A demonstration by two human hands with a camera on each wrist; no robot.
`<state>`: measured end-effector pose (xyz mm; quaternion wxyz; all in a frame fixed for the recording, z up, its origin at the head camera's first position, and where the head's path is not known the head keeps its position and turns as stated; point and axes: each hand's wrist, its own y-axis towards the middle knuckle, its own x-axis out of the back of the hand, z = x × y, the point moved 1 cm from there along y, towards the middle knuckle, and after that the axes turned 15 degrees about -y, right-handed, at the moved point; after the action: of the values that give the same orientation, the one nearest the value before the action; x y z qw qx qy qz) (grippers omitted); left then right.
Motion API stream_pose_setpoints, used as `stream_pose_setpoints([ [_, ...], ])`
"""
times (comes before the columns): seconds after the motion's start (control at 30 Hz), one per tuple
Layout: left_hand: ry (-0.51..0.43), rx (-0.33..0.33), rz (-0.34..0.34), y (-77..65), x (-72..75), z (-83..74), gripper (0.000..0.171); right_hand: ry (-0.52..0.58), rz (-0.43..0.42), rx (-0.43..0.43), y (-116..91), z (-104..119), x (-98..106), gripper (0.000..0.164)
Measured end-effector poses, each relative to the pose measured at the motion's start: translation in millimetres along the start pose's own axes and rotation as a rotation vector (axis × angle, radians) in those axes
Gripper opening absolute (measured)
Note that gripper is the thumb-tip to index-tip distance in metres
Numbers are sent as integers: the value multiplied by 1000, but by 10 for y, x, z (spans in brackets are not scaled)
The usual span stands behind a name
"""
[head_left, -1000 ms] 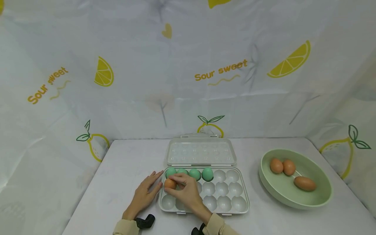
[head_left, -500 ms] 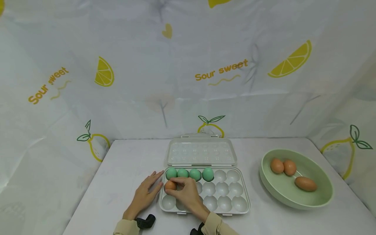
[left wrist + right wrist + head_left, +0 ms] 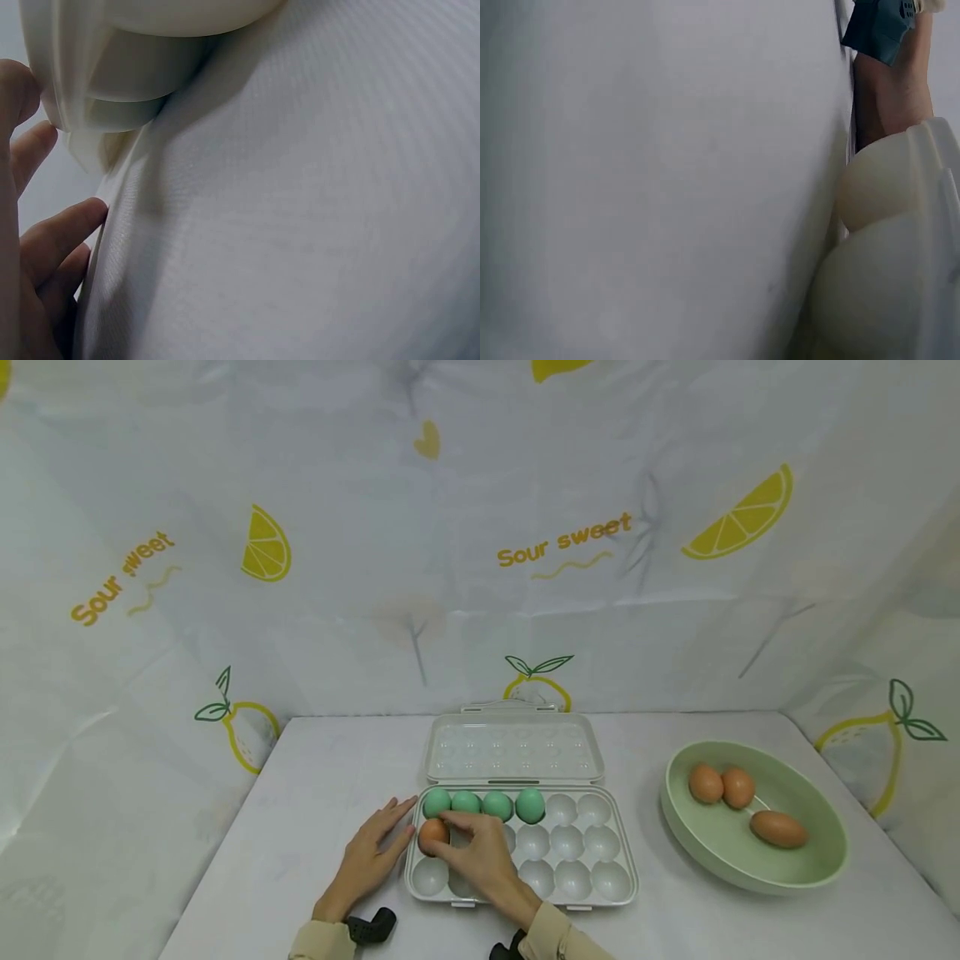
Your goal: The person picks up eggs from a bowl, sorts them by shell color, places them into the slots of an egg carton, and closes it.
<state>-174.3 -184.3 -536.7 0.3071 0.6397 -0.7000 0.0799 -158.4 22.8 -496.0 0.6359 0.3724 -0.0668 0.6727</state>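
A brown egg (image 3: 432, 837) sits at the leftmost cup of the middle row in the white egg tray (image 3: 621, 893). Thumb and forefinger of my right hand (image 3: 483, 856) hold it from the right side, the forefinger at its far edge and the thumb at its near face. My left hand (image 3: 367, 852) lies at the tray's left side, fingers spread; in the left wrist view fingertips (image 3: 46, 135) touch the tray's rim. Several green eggs (image 3: 530, 806) fill the left part of the back row. The right wrist view shows only the tray's underside (image 3: 877, 277), the cloth and the other arm.
A clear lid (image 3: 514, 747) lies folded back behind the tray. To the right stands a pale green bowl (image 3: 720, 868) with three brown eggs (image 3: 780, 829). A printed curtain (image 3: 465, 643) closes off the back of the white table (image 3: 337, 760).
The brown egg has settled slightly lower at its cup. My right thumb has slid a little to the right across it. My left hand stays where it was.
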Motion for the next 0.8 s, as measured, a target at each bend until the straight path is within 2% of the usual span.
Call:
stream_pose_setpoints([
  [0.1, 3, 11, 5, -9, -5, 4, 43, 87, 35, -46, -18, 3, 81, 40],
  [0.27, -4, -11, -7, -14, -6, 8, 43, 297, 83, -100, 25, 22, 326, 44],
  [0.4, 0, -28, -18, -10, -5, 11, 43, 375, 86, -125, 99, 4, 540, 45],
  [0.57, 11, -36, -23, -11, -10, 10, 43, 354, 18, -137, 169, -105, 748, 42],
  [0.8, 8, -24, -14, -10, -10, 0, 44, 299, -68, -204, 207, -334, 1067, 40],
])
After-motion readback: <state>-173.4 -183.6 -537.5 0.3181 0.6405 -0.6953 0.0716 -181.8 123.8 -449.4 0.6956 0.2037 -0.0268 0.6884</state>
